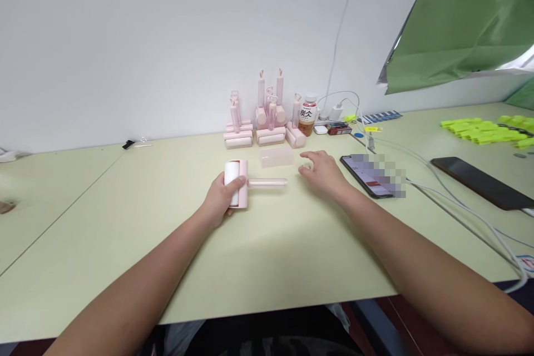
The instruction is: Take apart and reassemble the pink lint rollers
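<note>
At the far left edge of the table (104, 222) a small dark object (6, 207) lies blurred and too small to name, and further back near the wall (125, 39) sit a black clip (128, 144) and a clear bit (142, 143) beside it. Nearer the middle, the left hand (221, 197) is closed around the white drum of a pink lint roller (240, 183), thumb over the top and fingers under; the roller lies flat on the table with its handle pointing right, toward the other hand. Just behind the handle lies a clear plastic cover (276, 157), flat and apart from both hands. Against the wall behind it stand more pink rollers (262, 117), some stacked on their sides, some upright with handles up, and a bottle (307, 114) with a white cap touches the right end of that group. Right of the cover the right hand (323, 172) rests open on the table, fingers spread loosely and holding nothing, its fingertips near the cover but not touching. Just beside its wrist lies a phone (367, 175) with its screen lit. White cables (459, 211) run from a charger (336, 111) at the wall across the table to the right edge. A second phone (479, 181), dark, lies further right, and yellow-green pieces (488, 129) are piled at the far right under a green sheet (463, 16)
</note>
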`<action>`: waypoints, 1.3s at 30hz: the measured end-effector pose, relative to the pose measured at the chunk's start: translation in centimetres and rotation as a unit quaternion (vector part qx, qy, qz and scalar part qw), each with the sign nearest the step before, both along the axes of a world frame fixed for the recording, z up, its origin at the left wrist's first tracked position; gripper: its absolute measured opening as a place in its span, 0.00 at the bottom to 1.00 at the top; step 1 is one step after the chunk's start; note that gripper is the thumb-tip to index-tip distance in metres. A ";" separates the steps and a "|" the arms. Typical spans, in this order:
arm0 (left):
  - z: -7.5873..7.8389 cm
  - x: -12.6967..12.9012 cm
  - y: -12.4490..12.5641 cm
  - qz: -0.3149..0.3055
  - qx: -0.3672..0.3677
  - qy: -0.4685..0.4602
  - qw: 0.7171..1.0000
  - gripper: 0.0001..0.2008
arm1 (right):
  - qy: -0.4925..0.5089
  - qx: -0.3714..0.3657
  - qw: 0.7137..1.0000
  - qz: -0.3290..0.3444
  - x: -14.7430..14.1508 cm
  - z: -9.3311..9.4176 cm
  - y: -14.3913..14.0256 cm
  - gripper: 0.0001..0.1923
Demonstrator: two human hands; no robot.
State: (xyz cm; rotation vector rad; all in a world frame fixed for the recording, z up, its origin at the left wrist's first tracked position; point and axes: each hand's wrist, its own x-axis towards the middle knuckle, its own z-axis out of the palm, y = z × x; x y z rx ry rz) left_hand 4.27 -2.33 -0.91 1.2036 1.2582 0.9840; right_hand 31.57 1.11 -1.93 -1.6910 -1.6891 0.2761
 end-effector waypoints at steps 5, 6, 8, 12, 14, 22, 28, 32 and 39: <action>0.1 -0.2 0.1 0.007 0.005 -0.022 1.000 0.20 | 0.061 -0.047 0.994 0.074 -0.2 -0.7 -0.1 0.02; 0.1 -0.2 0.1 0.011 0.005 -0.023 1.000 0.20 | 0.083 -0.052 0.991 0.092 -0.6 -0.6 -0.3 0.03; 0.1 -0.2 0.1 0.019 0.002 -0.026 0.999 0.20 | 0.137 -0.063 0.980 0.129 -1.4 -0.2 -0.9 0.07; 0.0 -0.2 0.1 0.017 -0.006 -0.041 0.999 0.20 | 0.291 -0.090 0.929 0.210 -2.8 0.6 -2.3 0.16; -0.2 -0.3 0.2 0.007 -0.004 -0.050 0.999 0.21 | 0.407 -0.121 0.869 0.253 -3.3 0.8 -2.9 0.15; -0.2 -0.1 0.1 -0.007 0.006 -0.028 1.000 0.23 | 0.500 -0.185 0.799 0.279 -4.3 0.9 -3.9 0.13; 0.0 0.1 -0.1 -0.004 0.012 -0.018 1.000 0.22 | 0.510 -0.186 0.790 0.284 -4.5 0.6 -4.0 0.13; 0.1 0.1 -0.2 -0.003 0.029 0.007 1.000 0.21 | 0.546 -0.210 0.751 0.307 -4.4 0.2 -4.1 0.13; 0.1 0.2 -0.4 0.001 0.041 0.021 0.999 0.23 | 0.582 -0.239 0.704 0.329 -4.1 0.3 -4.3 0.14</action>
